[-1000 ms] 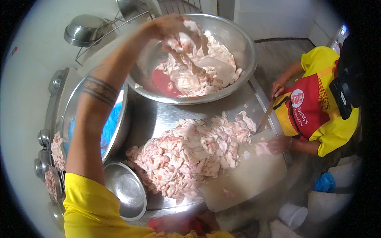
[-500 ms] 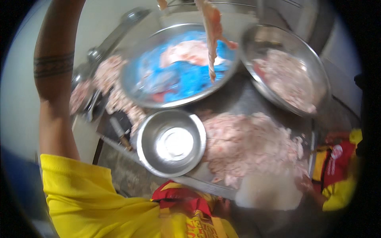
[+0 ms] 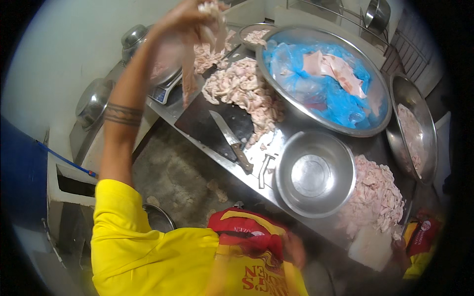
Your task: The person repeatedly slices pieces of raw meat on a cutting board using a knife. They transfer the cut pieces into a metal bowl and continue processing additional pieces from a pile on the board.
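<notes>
Left hand (image 3: 192, 16): raised, well apart from the round steel bowl (image 3: 312, 175), to its upper left. The grip is closed around pale raw meat strips (image 3: 189, 74), which hang down to the upper left of the bowl. Right hand (image 3: 296, 250): blurred, below the bowl, near the red apron (image 3: 247, 237); its grip state cannot be told. On the steel surface (image 3: 280, 138), a wooden-handled knife (image 3: 235, 145) lies left of the bowl. A large basin (image 3: 301, 127) containing blue plastic bags (image 3: 340, 116) stands beyond the bowl; a raw meat heap (image 3: 377, 192) lies to its right.
</notes>
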A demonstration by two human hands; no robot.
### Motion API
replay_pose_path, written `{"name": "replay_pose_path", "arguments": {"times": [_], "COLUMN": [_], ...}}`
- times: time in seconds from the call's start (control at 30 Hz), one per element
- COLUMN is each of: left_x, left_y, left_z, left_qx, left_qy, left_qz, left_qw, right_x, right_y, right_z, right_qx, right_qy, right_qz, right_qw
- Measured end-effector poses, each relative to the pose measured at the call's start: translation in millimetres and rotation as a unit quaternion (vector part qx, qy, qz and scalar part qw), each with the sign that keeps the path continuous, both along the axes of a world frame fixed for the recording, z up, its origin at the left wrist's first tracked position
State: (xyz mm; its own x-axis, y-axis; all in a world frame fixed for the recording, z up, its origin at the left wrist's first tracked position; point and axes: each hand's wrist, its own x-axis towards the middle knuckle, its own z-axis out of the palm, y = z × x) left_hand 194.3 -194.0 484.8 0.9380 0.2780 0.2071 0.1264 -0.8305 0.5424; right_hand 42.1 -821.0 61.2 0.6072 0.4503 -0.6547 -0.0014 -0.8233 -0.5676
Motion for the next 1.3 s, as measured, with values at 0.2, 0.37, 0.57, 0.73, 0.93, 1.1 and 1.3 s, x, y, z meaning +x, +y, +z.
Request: {"name": "replay_pose_path", "arguments": {"times": [0.2,0.37,0.57,0.73,0.93,1.1,1.3], "left_x": [-78.8,-189.0,-246.8,-244.6,-216.9,-208.5,-207.2], "left_y": [122.4,63.5,-14.5,38.2,187.7,278.1,304.5], "left_z": [-288.6,-467.5,-457.5,-439.3,-450.1,-475.7,-441.2], "left_qx": [0.05,-0.089,-0.151,-0.165,-0.017,0.121,-0.066], "left_qy": [0.06,0.086,0.006,0.023,0.007,0.146,0.129], "left_qz": [0.022,0.067,0.129,0.205,0.244,0.298,0.218], "left_qw": [0.997,0.99,0.98,0.964,0.97,0.935,0.965], "right_x": [-9.2,12.8,64.1,87.3,77.7,67.6,34.4], "right_y": [121.9,165.0,271.7,356.7,380.0,396.5,417.3], "right_z": [66.2,80.1,66.5,35.2,17.6,18.2,27.2], "right_qx": [0.088,0.091,0.175,0.219,0.076,0.046,-0.04], "right_qy": [0.003,-0.068,-0.095,-0.323,-0.301,-0.278,-0.277], "right_qz": [0.066,0.084,0.06,0.095,0.026,-0.03,-0.095], "right_qw": [0.994,0.99,0.978,0.916,0.95,0.959,0.955]}}
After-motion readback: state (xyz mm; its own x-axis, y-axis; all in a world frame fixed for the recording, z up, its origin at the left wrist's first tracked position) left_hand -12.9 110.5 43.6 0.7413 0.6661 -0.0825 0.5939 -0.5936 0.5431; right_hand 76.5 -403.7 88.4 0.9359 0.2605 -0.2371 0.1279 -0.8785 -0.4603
